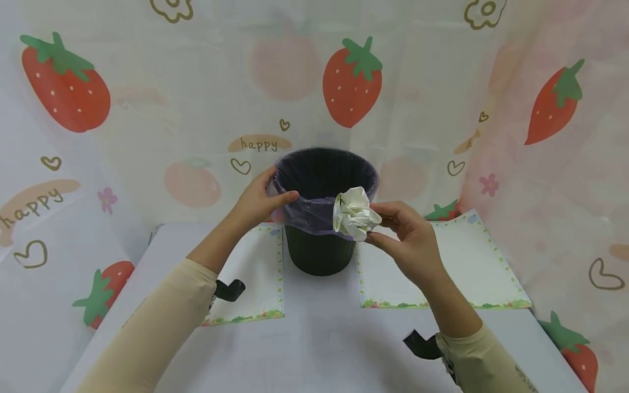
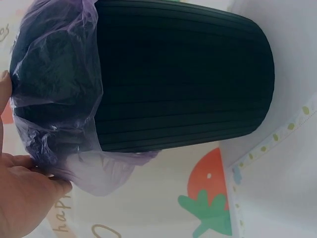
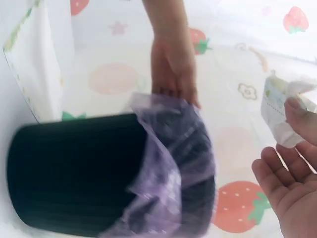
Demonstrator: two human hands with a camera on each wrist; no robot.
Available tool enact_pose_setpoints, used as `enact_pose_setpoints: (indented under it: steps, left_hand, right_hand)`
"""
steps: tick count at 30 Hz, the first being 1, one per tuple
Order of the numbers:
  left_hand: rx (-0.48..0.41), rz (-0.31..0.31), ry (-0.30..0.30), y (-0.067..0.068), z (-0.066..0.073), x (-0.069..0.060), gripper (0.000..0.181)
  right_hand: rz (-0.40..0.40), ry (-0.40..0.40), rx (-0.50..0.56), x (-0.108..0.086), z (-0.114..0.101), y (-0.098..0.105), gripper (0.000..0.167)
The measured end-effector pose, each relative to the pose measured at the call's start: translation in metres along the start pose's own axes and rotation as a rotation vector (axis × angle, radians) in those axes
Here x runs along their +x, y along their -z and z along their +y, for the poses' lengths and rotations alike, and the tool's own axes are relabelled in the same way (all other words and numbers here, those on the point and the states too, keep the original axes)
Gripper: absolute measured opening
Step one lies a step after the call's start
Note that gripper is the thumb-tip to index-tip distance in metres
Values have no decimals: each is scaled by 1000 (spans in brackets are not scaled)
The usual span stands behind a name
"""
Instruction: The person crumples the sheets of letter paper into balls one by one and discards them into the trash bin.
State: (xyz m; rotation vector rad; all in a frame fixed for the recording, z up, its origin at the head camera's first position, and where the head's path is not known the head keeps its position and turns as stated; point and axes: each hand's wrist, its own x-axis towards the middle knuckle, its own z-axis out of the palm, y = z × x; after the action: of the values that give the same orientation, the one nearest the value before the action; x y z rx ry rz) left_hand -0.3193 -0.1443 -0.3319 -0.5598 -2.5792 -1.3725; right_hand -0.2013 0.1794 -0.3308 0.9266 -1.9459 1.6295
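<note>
A dark trash can (image 1: 319, 254) stands upright on the table, lined with a thin purple bag (image 1: 312, 214) folded over its rim. My left hand (image 1: 259, 199) grips the left side of the rim through the bag, thumb over the near edge. In the left wrist view, loose bag film (image 2: 96, 171) hangs beside those fingers. My right hand (image 1: 411, 240) pinches a crumpled ball of white paper (image 1: 355, 215) between thumb and fingers. From the head, the paper overlaps the can's right front rim; in the right wrist view it sits apart from the rim. The can's bottom inside is too dark to see.
A white sheet with a leafy border (image 1: 442, 267) lies right of the can, its far corner curling up. Another bordered sheet (image 1: 250, 278) lies to the left, partly behind my left arm. Strawberry-printed cloth walls (image 1: 221, 82) enclose the table's back and sides.
</note>
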Motion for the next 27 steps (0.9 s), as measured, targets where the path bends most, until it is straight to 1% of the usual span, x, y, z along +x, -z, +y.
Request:
enact_pose_setpoints:
  steps: [7, 13, 15, 18, 24, 27]
  left_hand:
    - [-14, 1, 9, 0, 1, 0, 90]
    - [3, -4, 32, 0, 1, -1, 95]
    - [5, -10, 34, 0, 2, -1, 95]
    - [0, -15, 44, 0, 3, -1, 96]
    - [8, -30, 60, 0, 5, -2, 99]
    - [16, -37, 66, 1, 5, -3, 99]
  right_hand:
    - [-51, -6, -86, 33, -10, 18, 47]
    - [-81, 50, -135, 65, -15, 28, 46]
    - [-93, 55, -153, 76, -17, 32, 44]
    - [-106, 34, -187, 92, -20, 37, 44]
    - [-145, -65, -292, 120, -28, 40, 44]
    - [-181, -64, -325, 134, -28, 39, 43]
